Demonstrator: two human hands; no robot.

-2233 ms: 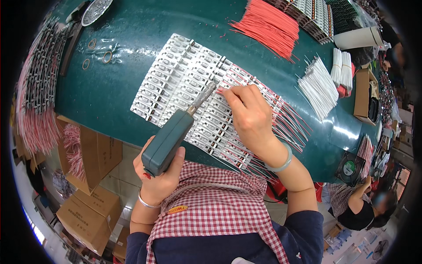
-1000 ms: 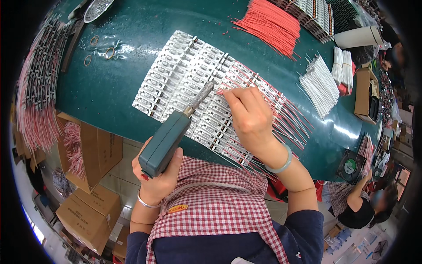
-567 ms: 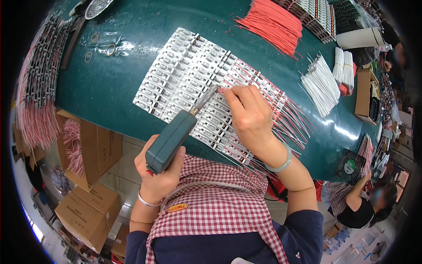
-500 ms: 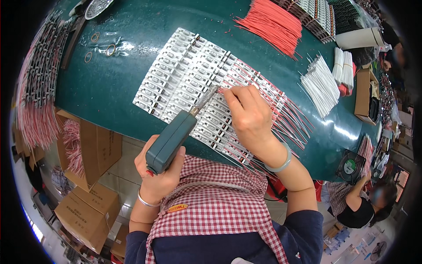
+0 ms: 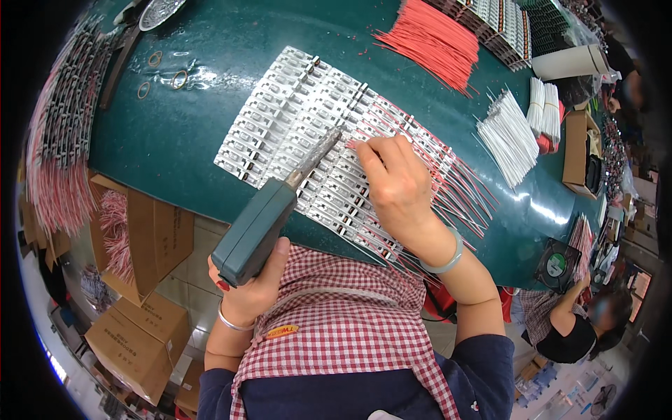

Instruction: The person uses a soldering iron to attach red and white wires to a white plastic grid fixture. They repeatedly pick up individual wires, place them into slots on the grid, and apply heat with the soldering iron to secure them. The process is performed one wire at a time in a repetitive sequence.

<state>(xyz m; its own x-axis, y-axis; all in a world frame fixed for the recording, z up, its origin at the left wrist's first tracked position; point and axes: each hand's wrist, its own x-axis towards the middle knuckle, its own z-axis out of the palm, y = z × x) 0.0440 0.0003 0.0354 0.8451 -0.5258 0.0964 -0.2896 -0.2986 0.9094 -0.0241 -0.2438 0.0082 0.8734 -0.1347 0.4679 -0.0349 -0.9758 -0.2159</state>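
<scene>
My left hand [image 5: 248, 283] grips the green handle of a soldering iron [image 5: 260, 222], whose metal tip reaches onto rows of small white circuit strips [image 5: 294, 133] laid on the dark green table [image 5: 210, 105]. My right hand [image 5: 395, 185] rests on the strips just right of the tip, fingers pinched on a thin red wire. Red and white wires [image 5: 462, 189] soldered to the strips fan out to the right under that hand.
A heap of loose red wires [image 5: 430, 42] and bundles of white wires [image 5: 511, 136] lie farther back. Finished wired strips [image 5: 56, 140] hang at the left edge. Cardboard boxes [image 5: 140, 336] stand on the floor at left. Another person [image 5: 574, 322] works at lower right beside a small fan [image 5: 556, 264].
The soldering iron tip and my right hand's fingers have shifted slightly along the strips; otherwise both hands stay in the same spot.
</scene>
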